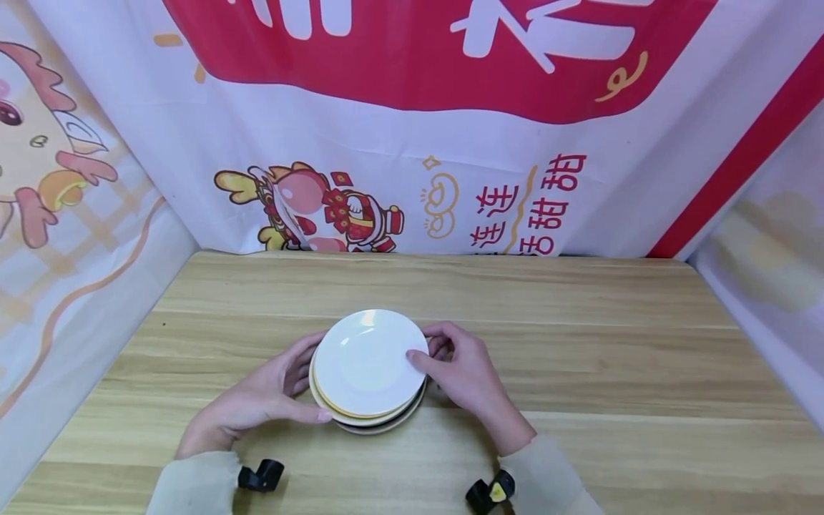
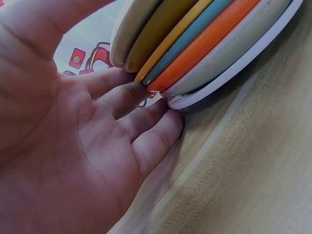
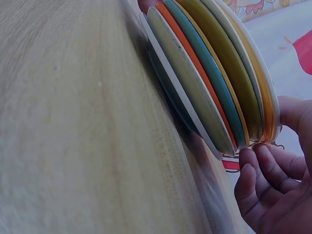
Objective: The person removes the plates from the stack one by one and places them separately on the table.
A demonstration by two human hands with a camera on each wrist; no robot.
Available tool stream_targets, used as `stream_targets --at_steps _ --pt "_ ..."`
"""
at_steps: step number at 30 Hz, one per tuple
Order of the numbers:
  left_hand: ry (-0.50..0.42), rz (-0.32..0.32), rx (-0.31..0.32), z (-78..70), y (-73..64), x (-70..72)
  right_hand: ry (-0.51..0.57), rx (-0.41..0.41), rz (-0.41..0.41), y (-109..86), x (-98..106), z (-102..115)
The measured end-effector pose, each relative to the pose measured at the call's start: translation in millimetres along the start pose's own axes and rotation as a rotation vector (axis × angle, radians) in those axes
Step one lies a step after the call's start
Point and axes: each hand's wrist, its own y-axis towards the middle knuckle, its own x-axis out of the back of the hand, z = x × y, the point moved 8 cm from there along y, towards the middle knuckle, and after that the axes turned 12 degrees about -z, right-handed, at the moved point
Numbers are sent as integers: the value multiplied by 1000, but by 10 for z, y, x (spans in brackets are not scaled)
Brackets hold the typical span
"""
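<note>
A stack of round plates [image 1: 350, 422] sits in the middle of the wooden table, with a white plate [image 1: 367, 365] uppermost. Side on, the right wrist view shows plate edges in mustard, teal [image 3: 222, 80], orange [image 3: 195, 63], cream and white. My left hand [image 1: 267, 400] curves around the left side of the stack, thumb at the front rim; its fingertips [image 2: 168, 122] rest against the lower plate edges. At the right rim, my right hand [image 1: 466, 368] pinches the white top plate, thumb over its upper face and bent fingers [image 3: 263, 178] below against the stack's side.
The wooden table [image 1: 611, 343] stretches out on both sides of the stack. Behind it hangs a printed red and white cloth [image 1: 399, 136], and similar printed cloths [image 1: 77, 236] line the left and right sides. Black wrist cameras [image 1: 262, 476] sit at both sleeves.
</note>
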Motion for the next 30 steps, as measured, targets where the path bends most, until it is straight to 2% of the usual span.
stream_targets --at_steps 8,18,30 --pt "12 2 -11 2 -2 -1 10 -32 -12 -3 21 -16" --pt "34 -2 21 7 -2 4 92 -96 -22 1 11 -45" --pt "38 -10 29 14 -1 3 111 -128 -32 12 28 -73"
